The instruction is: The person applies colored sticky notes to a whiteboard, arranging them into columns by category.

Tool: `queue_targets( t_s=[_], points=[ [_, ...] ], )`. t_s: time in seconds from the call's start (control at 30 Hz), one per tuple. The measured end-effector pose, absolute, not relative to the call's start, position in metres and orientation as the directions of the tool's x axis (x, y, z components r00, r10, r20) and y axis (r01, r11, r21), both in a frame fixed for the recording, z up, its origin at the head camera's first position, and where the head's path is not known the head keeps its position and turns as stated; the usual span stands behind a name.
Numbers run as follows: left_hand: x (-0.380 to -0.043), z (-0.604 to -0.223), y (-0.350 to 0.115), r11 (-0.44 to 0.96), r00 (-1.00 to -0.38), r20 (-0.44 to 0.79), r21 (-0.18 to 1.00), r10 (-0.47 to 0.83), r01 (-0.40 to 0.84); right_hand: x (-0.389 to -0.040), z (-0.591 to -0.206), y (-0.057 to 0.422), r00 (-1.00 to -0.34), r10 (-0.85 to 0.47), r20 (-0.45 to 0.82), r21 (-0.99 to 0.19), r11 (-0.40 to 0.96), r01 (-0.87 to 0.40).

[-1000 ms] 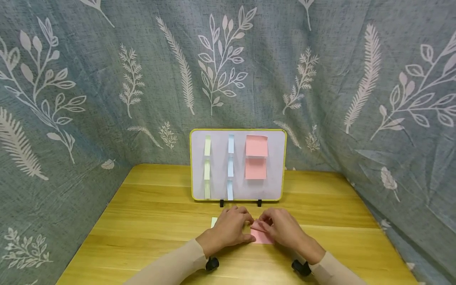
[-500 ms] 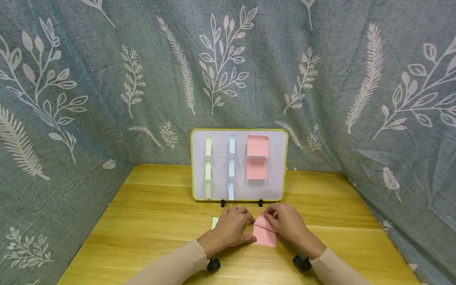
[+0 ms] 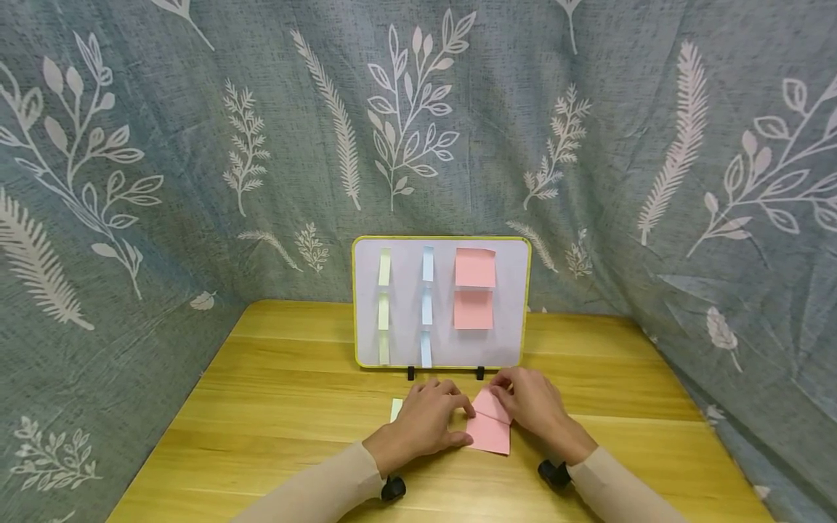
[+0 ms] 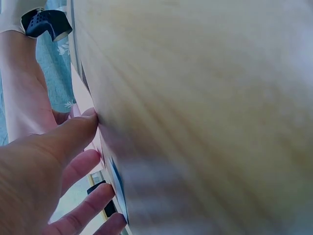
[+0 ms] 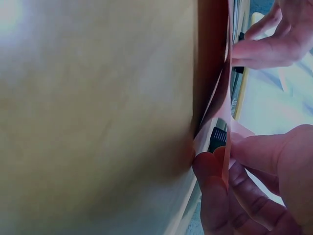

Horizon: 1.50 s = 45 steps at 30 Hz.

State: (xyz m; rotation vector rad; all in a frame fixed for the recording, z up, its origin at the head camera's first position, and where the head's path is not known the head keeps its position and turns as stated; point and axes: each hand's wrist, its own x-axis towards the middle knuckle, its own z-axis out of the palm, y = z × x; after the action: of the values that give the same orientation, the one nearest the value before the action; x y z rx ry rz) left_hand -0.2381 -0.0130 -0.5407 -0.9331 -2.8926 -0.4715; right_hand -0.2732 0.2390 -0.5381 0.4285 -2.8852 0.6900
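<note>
In the head view, a pink sticky note pad [image 3: 489, 436] lies on the table below the whiteboard [image 3: 506, 341]. My left hand [image 3: 428, 420] rests at its left side, thumb by the near corner and index finger at the edge. My right hand [image 3: 532, 404] pinches the top sticky note [image 3: 485, 399] between thumb and fingers and holds its far part up. In the right wrist view this pink sheet [image 5: 224, 105] curves up from the pad. A blue piece of paper [image 4: 117, 183] shows beside my left fingertips in the left wrist view.
The yellow-framed whiteboard stands on black feet [image 3: 480, 373], bearing green strips [image 3: 383, 311], blue strips [image 3: 427, 305] and two pink notes [image 3: 474, 310]. A pale green paper [image 3: 396, 409] sticks out behind my left hand. Patterned curtain [image 3: 261, 145] surrounds the wooden table [image 3: 288, 363].
My right hand has moved away from me and slightly right, lifting the pink sheet further off the pad. The pad has shifted and turned a little; my left hand has stayed nearly in place.
</note>
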Motion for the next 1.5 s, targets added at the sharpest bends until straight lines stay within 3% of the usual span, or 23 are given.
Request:
queue_targets(
  t_s=[0.37,0.67,1.07,1.4,1.5],
  points=[
    [-0.236,-0.541,-0.010,0.773,-0.813,0.159,0.251,0.560,0.582,-0.283,-0.535,0.254,-0.948,-0.198,0.249,-0.400,0.871,-0.287],
    [-0.236,-0.541,-0.010,0.774,-0.812,0.164,0.243,0.561,0.584,-0.284,-0.519,0.270,-0.921,-0.154,0.357,-0.416,0.857,-0.304],
    [-0.235,-0.538,-0.011,0.773,-0.814,0.165,0.256,0.557,0.580,-0.275,-0.498,0.268,-0.764,-0.123,0.633,-0.416,0.778,-0.470],
    [-0.235,-0.541,-0.012,0.775,-0.808,0.175,0.228,0.563,0.590,-0.268,-0.502,0.251,-0.680,-0.140,0.720,-0.420,0.692,-0.587],
    [-0.236,-0.542,-0.012,0.775,-0.804,0.182,0.216,0.566,0.594,-0.269,-0.506,0.247,-0.638,-0.172,0.751,-0.372,0.688,-0.623]
  ],
)
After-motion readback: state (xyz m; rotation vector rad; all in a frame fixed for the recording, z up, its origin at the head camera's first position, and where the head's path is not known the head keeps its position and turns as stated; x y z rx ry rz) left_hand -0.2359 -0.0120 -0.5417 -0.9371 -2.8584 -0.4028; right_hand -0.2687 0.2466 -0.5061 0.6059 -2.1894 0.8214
